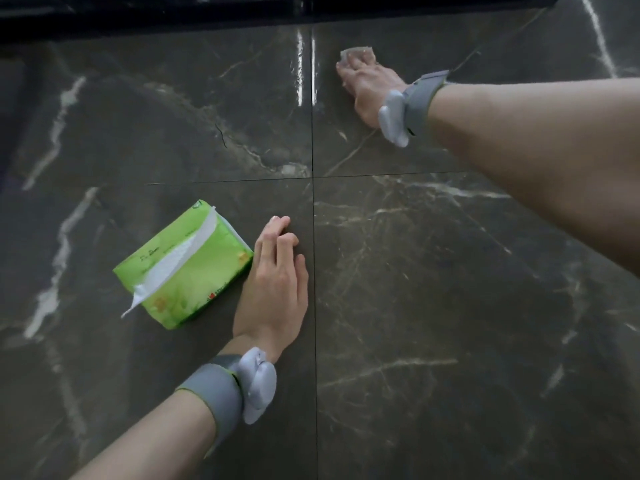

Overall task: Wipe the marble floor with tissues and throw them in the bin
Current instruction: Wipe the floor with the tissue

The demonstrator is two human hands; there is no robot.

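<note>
The floor (450, 306), dark marble with pale veins and thin tile joints, filled almost the whole view, and a black strip (242, 15) ran along its far edge. No bin was in view. A green tissue pack (183, 268) lay flat on the floor at near left, its slit open and a white sheet hanging out at the near-left end. The left hand (273, 282) rested palm down on the floor just beside the pack's right side, fingers loosely extended and holding nothing. Whether it touched the pack could not be told. It appeared to serve as a brace. The right hand (367, 84) was stretched to the far right of centre, just past a vertical joint, with its fingers laid out flat over a tissue (358, 53) and pressing it to the marble. Blur there hid the fingertips, but no curl around the paper was seen. The tissue looked greyish and crumpled, its far edge showing beyond the fingers. A grey band sat on each wrist, left (221, 393) and right (419, 98). Assessment: the wiping step was in hand, at the far reach of the right arm. The next move would call for firm downward pressure while the tissue is drawn across the tile, then for gathering it into the fingers for disposal. The bin would first have to be located.
</note>
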